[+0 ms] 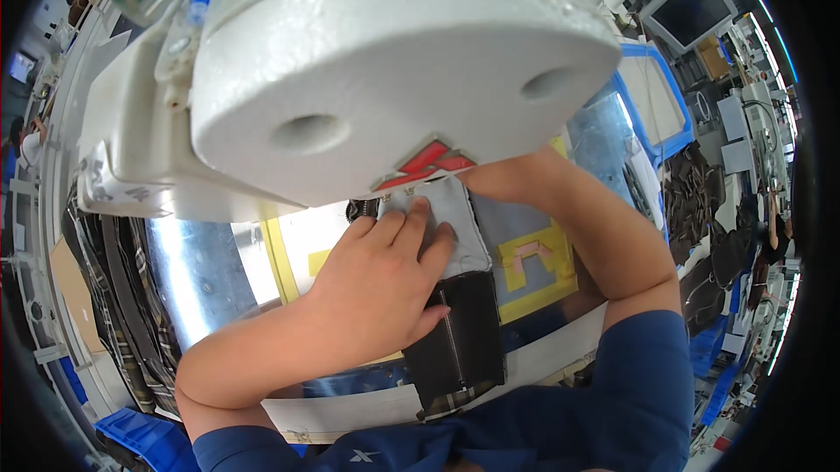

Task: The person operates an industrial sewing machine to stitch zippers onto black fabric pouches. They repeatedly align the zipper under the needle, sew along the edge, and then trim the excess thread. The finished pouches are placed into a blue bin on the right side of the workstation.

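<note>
The white head of a sewing machine [402,78] with a red emblem fills the upper middle of the view. Just below it, my left hand [381,266] lies with spread fingers on a light grey fabric piece [468,244]. The grey piece rests over a dark fabric strip [420,358], which has a pale line down its middle and runs toward my body. Part of my right hand [506,179] shows at the far right edge of the grey piece; its fingers are hidden behind the machine head. The needle area is also out of sight.
Yellow tape [516,306] marks the work plate to the right of the fabric. Dark and plaid cloth pieces [131,297] hang at the left, above a blue bin [149,437]. A blue-edged frame [652,153] and a heap of dark pieces [696,188] lie at right.
</note>
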Tool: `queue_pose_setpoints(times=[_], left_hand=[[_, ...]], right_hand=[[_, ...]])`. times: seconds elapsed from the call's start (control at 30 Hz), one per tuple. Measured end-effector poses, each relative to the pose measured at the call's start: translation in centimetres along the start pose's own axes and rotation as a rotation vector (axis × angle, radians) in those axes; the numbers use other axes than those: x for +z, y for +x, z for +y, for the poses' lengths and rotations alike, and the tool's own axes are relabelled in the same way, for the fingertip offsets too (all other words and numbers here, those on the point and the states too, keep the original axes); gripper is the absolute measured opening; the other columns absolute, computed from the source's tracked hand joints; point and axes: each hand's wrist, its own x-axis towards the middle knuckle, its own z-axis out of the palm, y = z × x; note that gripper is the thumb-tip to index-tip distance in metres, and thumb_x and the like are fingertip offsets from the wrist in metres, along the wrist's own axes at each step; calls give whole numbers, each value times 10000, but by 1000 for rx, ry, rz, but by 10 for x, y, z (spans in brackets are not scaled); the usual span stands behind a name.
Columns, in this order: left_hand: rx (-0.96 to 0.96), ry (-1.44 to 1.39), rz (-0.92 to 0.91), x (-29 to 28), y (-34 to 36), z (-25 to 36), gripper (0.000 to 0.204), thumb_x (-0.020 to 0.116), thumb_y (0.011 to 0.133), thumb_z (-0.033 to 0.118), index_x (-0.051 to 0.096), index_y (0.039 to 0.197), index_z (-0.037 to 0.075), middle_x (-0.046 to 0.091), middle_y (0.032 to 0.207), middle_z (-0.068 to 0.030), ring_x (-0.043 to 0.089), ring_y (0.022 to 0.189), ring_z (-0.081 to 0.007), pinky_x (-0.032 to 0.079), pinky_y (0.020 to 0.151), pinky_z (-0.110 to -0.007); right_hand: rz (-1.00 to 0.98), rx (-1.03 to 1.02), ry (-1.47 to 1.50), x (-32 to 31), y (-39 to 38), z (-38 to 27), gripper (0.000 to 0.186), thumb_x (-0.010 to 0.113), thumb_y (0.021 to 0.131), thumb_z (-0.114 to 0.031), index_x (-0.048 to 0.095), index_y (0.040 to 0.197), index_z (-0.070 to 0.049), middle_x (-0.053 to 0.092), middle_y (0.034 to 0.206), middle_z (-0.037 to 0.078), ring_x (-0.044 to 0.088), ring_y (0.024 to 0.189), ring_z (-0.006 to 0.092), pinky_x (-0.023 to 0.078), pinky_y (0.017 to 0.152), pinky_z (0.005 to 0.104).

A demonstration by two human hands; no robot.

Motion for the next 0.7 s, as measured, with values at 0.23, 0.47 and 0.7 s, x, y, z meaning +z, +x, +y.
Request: queue_pose_setpoints(times=[0.23, 0.47, 0.7], left_hand=[[11, 57, 46, 7, -3, 7, 734, 819, 860, 449, 618, 1431, 34, 601, 1448, -265, 625, 1205, -355, 493, 1022, -436], [16, 103, 133, 20, -13, 23, 564, 794, 903, 257, 628, 1414, 86, 635, 1428, -183, 634, 1227, -334, 494, 1040, -435], [113, 100, 197, 36, 7, 40, 331, 771, 898, 162, 685, 1206, 75, 713, 1212, -117, 685, 1125, -328, 524, 972, -457]], right_hand=[[48, 16, 34, 6, -1, 4, 219, 684, 867, -183, 793, 871, 7, 744, 853, 262, 734, 872, 463, 589, 836, 540], [-48, 80, 20, 1, -4, -7, 230, 678, 897, -213, 780, 918, -8, 759, 906, 249, 736, 905, 461, 592, 834, 544], [-51, 146, 185, -24, -60, 21, 231, 741, 935, -224, 754, 1009, -6, 764, 901, 191, 756, 879, 344, 599, 820, 422]])
